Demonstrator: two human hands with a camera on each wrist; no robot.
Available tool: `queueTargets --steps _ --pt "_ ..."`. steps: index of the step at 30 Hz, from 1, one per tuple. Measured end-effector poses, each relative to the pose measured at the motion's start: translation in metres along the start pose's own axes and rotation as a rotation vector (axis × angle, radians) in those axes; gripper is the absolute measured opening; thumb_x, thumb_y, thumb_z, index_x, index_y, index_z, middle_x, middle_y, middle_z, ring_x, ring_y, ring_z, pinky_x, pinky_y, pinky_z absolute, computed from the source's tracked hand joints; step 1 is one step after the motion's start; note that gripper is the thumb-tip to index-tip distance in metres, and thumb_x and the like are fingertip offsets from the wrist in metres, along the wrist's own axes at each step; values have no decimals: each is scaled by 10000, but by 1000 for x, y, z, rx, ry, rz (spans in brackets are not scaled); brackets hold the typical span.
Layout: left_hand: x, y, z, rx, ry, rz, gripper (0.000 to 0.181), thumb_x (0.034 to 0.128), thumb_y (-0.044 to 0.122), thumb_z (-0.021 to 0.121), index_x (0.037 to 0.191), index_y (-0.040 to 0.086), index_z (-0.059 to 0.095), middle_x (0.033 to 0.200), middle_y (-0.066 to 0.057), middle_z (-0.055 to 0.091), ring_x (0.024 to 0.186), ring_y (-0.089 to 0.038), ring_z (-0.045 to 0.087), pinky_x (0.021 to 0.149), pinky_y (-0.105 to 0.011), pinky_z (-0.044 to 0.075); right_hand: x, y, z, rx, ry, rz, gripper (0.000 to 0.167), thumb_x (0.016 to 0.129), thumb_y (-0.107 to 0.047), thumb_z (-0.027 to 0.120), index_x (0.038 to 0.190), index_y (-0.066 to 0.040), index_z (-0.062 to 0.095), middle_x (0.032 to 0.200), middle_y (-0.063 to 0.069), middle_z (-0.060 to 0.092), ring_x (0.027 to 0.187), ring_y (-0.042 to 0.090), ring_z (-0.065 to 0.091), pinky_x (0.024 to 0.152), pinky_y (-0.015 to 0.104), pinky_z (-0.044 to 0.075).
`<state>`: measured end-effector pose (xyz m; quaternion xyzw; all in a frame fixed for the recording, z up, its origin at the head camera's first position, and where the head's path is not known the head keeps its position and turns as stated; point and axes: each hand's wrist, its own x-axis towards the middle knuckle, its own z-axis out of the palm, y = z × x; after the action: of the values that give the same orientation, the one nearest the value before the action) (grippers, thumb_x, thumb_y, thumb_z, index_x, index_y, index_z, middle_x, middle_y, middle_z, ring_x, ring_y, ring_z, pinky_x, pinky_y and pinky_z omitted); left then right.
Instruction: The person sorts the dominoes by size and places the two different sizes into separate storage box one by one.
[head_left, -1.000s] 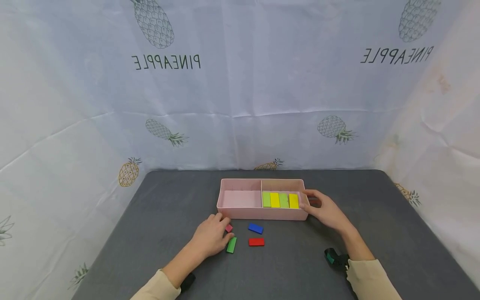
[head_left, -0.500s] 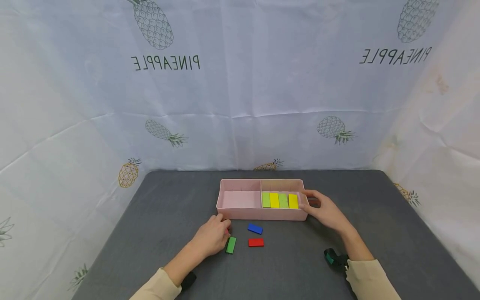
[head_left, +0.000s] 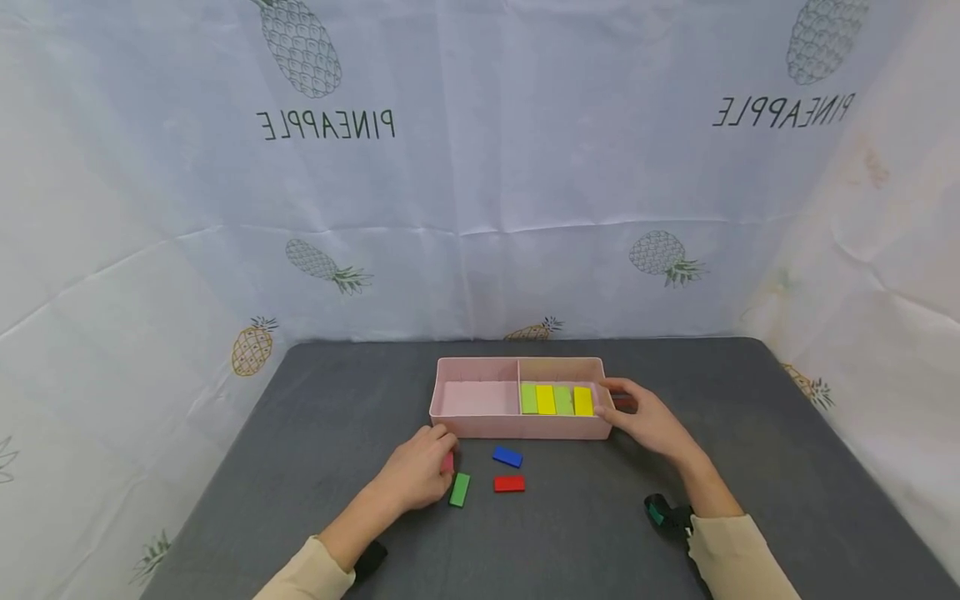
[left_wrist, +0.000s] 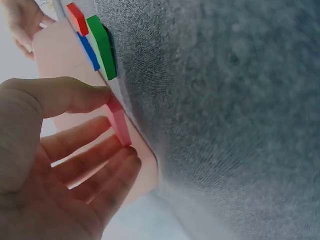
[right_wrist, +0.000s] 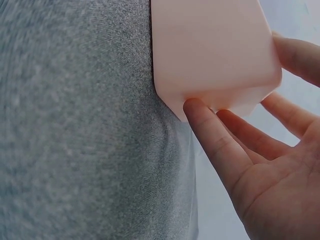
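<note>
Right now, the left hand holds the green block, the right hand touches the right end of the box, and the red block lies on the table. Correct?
One error: the left hand holds the pink block, as the left wrist view shows. The right hand does touch the right end of the box, and the red block lies on the table.

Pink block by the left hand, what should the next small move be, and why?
Probably lift the pink block up toward the pink box. The left hand pinches it between thumb and fingers just in front of the box, the right hand holds the box's right end, and four yellow and light green blocks already lie inside.
</note>
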<state>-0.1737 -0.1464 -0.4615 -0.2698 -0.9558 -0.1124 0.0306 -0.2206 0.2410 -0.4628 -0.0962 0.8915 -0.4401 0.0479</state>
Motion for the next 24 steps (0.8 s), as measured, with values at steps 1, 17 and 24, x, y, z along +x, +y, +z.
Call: queueTargets --steps 1,17,24 --pt "0 0 -1 -7 4 7 219 822 101 732 1035 81 684 971 9 564 898 -184 511 721 -344 507 0 0 0 1 1 1 703 988 -382 673 1527 -24 398 1524 241 423 1294 475 505 957 570 502" --pt "0 6 -14 -59 53 132 276 851 165 728 1114 88 696 1092 14 595 1006 -169 506 869 -337 512 1 3 1 3 0 2 705 985 -383 676 1527 -26 400 1530 235 419 1297 460 507 966 563 497" --pt "6 12 -23 -51 95 168 294 844 197 746 1114 90 700 1051 32 591 945 -145 495 813 -305 495 0 2 1 7 3 1 704 983 -377 680 1528 -29 401 1529 232 420 1293 459 510 960 560 501"
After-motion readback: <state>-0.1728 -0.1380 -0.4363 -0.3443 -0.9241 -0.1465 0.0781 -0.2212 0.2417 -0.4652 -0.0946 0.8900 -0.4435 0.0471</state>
